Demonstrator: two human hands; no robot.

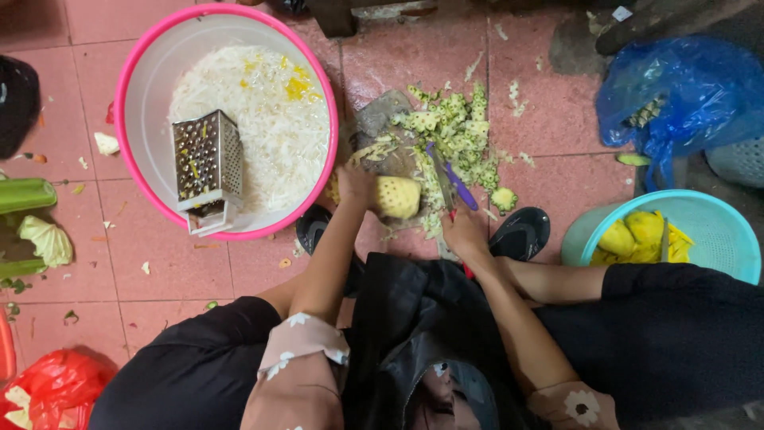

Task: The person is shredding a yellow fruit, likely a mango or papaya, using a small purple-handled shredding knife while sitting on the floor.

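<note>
My left hand (pixel 356 185) grips a peeled yellow pineapple (pixel 397 197) on a grey chopping board (pixel 380 119) on the floor. My right hand (pixel 464 231) holds a knife (pixel 447 177) with a purple handle, its blade just right of the fruit. A heap of green pineapple peelings (pixel 455 131) lies on and beyond the board. My two black sandals (pixel 521 232) rest on either side of my hands.
A pink-rimmed basin (pixel 127 87) at the left holds white shredded food and a metal box grater (pixel 207 159). A turquoise basket (pixel 716 231) with yellow pieces sits at the right, under a blue plastic bag (pixel 684 87). Green vegetables (pixel 28 195) and a red bag (pixel 52 390) lie at the left.
</note>
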